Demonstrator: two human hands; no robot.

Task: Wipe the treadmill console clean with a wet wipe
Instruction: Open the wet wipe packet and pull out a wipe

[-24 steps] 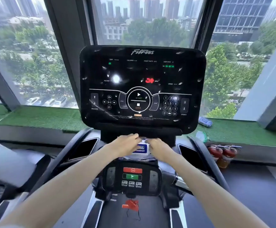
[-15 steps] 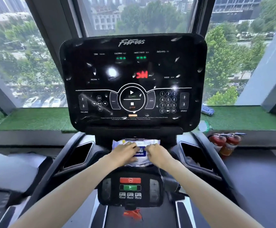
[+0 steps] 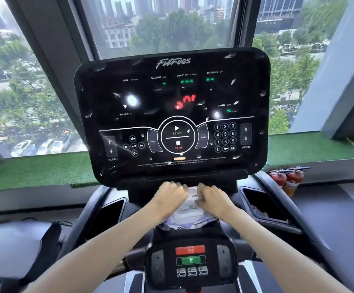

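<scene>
Just wipe pack (image 3: 189,210) between both hands (image 3: 193,197)

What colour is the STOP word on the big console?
Red STOP lettering, under the green START; the head view shows it.

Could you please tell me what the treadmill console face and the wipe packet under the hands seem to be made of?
Console face: apparently glossy black plastic or glass, since it mirrors bright ceiling lights and shows pale smears. Wipe packet: seemingly thin soft plastic film, white with printing, crumpling where the left hand and right hand press on it.
</scene>
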